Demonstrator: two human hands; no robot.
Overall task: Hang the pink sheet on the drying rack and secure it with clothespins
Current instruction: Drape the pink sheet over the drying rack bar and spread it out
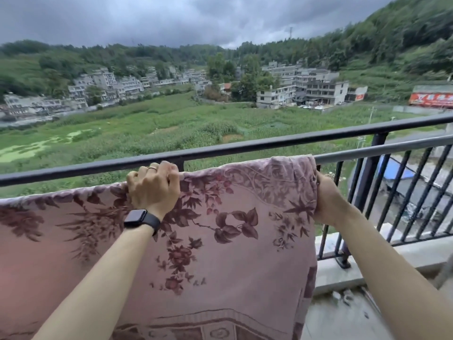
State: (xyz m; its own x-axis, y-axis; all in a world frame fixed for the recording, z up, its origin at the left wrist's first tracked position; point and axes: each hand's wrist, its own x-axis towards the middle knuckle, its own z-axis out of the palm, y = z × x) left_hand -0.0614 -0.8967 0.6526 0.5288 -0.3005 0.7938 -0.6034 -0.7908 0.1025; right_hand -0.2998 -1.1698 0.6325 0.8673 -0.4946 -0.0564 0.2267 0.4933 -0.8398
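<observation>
Left hand [154, 187] grips the pink sheet [220, 241] over the drying rack bar [367, 153]; right hand [326, 202] pinches its right edge. Best pull the top fold flat along the bar before pegging; no clothespins show.

The pink sheet [232, 241] is matt woven cloth with a raised floral pattern; the rail [380, 151] just beyond the right grip is smooth grey metal.

an upper-floor home balcony over a rural valley

a dark metal railing [245, 146] with upright bars runs along a concrete ledge [367, 268]; a sheet [220, 241] hangs over a grey rail [382, 150] just inside it, and beyond lie green fields [147, 126], pale blocks of houses [301, 89], wooded hills [392, 38] and a cloudy sky.
</observation>
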